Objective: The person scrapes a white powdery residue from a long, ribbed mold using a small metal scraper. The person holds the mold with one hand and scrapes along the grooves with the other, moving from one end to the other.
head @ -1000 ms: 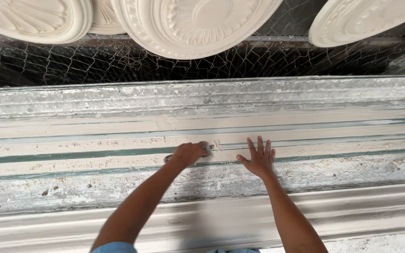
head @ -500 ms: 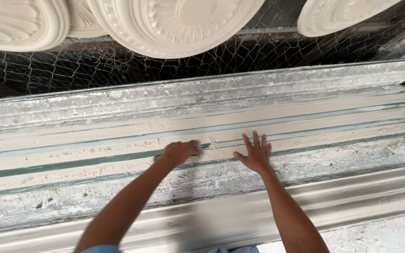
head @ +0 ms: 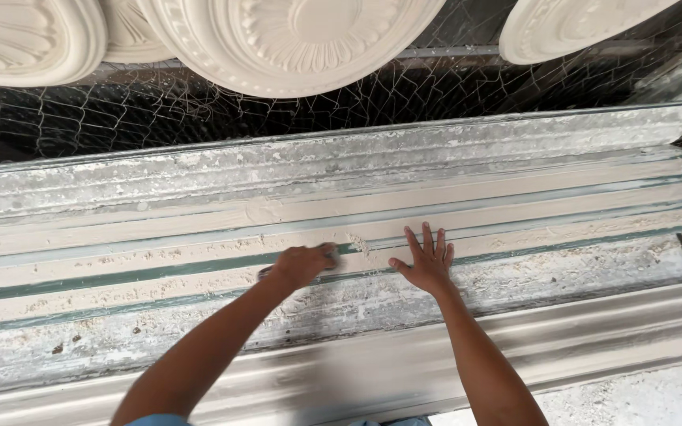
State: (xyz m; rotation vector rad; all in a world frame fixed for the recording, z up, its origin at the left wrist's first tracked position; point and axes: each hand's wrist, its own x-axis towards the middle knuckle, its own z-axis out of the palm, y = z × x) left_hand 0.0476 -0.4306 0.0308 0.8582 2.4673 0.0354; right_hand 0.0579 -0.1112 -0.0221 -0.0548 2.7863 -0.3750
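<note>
So, left hand (head: 303, 264) clenched on small tool, hard to tell what, pressed on plaster-caked mould (head: 199, 237). Right hand (head: 428, 264) flat, fingers spread, beside it. Medallions (head: 294, 39) above.

I count 4 plaster medallions up top, all cut by the frame edge: 1 at far left (head: 21, 39), 1 mostly hidden behind it (head: 132, 35), 1 big in the middle (head: 294, 39), 1 at right (head: 578, 24). 1 sheet of wire mesh (head: 120, 118) behind them. 1 long ribbed mould (head: 515, 181) w/ approx. 3 pale plaster strips and 2 green lines along it. 1 plain length of cornice (head: 593, 339) nearest me. 2 hands, both mine: left (head: 303, 264), right (head: 428, 264).
</note>
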